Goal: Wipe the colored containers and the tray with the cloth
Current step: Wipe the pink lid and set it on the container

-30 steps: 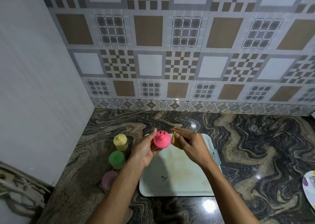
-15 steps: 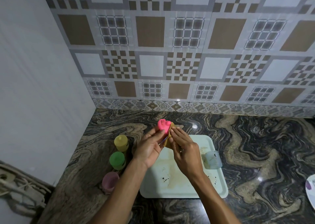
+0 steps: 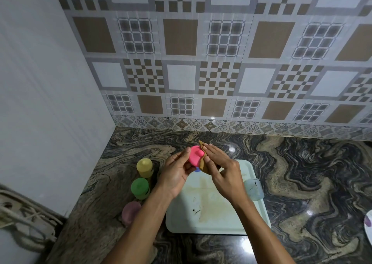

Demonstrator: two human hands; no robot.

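We've got the pink container [image 3: 194, 158] up in the air over the far-left corner of the tray [image 3: 211, 223], lid knob facing us. Our left hand [image 3: 177, 173] grips it, thumb on its rim, fingers curled under. Our right hand [image 3: 221, 173] pinches the cloth [image 3: 203, 166] against its right side. Tray is on the counter [image 3: 302, 173], stained mid-way. The yellow container [image 3: 144, 167], green container [image 3: 140, 188] and purple container [image 3: 130, 213] are lined up just left of it, and a clear container [image 3: 252, 189] is at its right edge
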